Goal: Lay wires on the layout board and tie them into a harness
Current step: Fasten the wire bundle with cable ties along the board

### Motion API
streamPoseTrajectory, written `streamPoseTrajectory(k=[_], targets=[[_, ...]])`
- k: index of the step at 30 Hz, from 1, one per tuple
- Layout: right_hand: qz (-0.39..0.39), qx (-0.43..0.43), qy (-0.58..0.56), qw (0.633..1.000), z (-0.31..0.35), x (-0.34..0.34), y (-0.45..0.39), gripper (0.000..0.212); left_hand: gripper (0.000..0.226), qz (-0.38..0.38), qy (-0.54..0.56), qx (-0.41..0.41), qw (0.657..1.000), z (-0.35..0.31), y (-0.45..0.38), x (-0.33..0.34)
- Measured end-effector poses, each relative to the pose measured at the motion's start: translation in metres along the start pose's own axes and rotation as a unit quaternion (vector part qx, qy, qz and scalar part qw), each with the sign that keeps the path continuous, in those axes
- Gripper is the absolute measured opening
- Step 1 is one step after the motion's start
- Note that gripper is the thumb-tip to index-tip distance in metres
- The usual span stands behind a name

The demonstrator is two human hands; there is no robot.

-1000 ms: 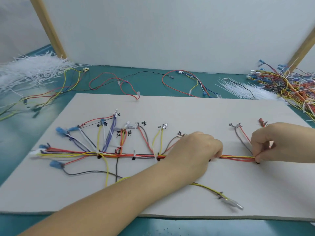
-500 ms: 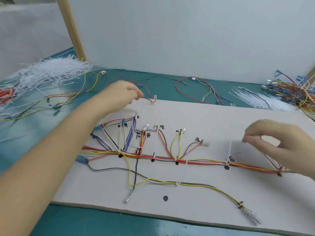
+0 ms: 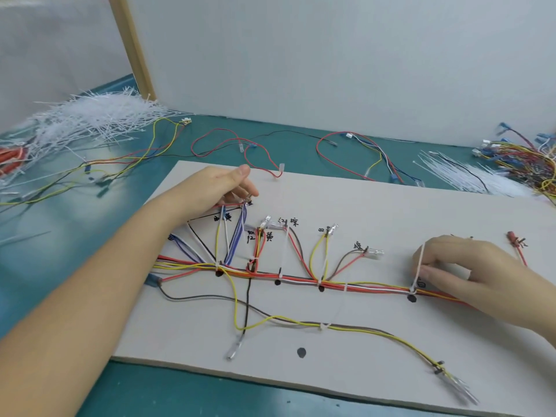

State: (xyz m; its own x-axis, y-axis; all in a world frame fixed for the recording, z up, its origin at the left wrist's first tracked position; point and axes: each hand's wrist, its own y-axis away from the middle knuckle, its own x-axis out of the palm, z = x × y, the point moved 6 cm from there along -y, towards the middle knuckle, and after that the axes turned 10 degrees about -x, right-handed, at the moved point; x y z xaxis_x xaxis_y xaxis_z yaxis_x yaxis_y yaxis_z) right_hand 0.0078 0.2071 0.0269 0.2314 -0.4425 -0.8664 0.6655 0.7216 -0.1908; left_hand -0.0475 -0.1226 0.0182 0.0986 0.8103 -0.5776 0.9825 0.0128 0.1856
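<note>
The wire harness [image 3: 301, 279] lies on the beige layout board [image 3: 361, 203]. Its red, yellow and white trunk runs left to right, with branches going up to hand-written labels. My left hand [image 3: 221, 188] rests near the board's far left corner, fingers fairly straight and touching the ends of the red and blue branch wires [image 3: 237, 233]. My right hand [image 3: 460, 266] sits on the trunk at the right with curled fingers, pinching the tail of a white zip tie [image 3: 418, 266] that wraps the trunk above a black dot. A yellow and brown branch [image 3: 355, 328] trails to the front right.
A heap of white zip ties [image 3: 90, 121] lies far left on the teal table, and a smaller bundle [image 3: 463, 176] lies far right beside a tangle of coloured wires [image 3: 523, 161]. Loose red wires [image 3: 240, 145] lie behind the board. A white wall stands at the back.
My left hand came off the trunk, rose towards the far left, and now rests on the branch wire ends. My right hand shifted left along the trunk to the zip tie. The view swung left.
</note>
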Motion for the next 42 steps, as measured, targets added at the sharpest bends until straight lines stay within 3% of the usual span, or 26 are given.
streamPoseTrajectory(k=[3,13,17,22,28,34,38,42], targets=[[-0.001,0.006,-0.002,1.000,0.001,0.000,0.000,0.020,0.051,0.001,-0.033,-0.005,0.999,0.001,-0.002,-0.002],[0.007,0.023,-0.001,1.000,0.000,0.001,0.001,0.019,0.058,-0.016,0.015,-0.035,0.999,0.014,-0.004,-0.017],[0.009,0.025,-0.005,1.000,0.000,0.001,0.000,0.020,0.044,-0.013,-0.001,-0.060,0.998,0.015,-0.003,-0.017],[0.009,0.022,-0.002,1.000,0.001,0.001,0.000,0.019,0.059,-0.011,0.008,-0.067,0.998,0.017,0.012,-0.040],[0.011,0.027,0.006,1.000,-0.003,0.002,0.002,0.023,0.048,-0.012,0.019,-0.119,0.993,0.042,0.030,-0.052],[0.008,0.023,0.007,1.000,-0.003,0.001,0.000,0.021,0.022,0.005,-0.010,-0.086,0.996,0.050,0.041,-0.061],[0.004,0.022,0.004,1.000,-0.003,0.002,0.001,0.018,0.039,0.005,-0.071,-0.085,0.994,0.065,0.055,-0.071],[-0.002,0.025,0.005,1.000,-0.007,0.002,0.002,0.021,0.032,-0.032,-0.064,-0.088,0.994,0.074,0.057,-0.074]])
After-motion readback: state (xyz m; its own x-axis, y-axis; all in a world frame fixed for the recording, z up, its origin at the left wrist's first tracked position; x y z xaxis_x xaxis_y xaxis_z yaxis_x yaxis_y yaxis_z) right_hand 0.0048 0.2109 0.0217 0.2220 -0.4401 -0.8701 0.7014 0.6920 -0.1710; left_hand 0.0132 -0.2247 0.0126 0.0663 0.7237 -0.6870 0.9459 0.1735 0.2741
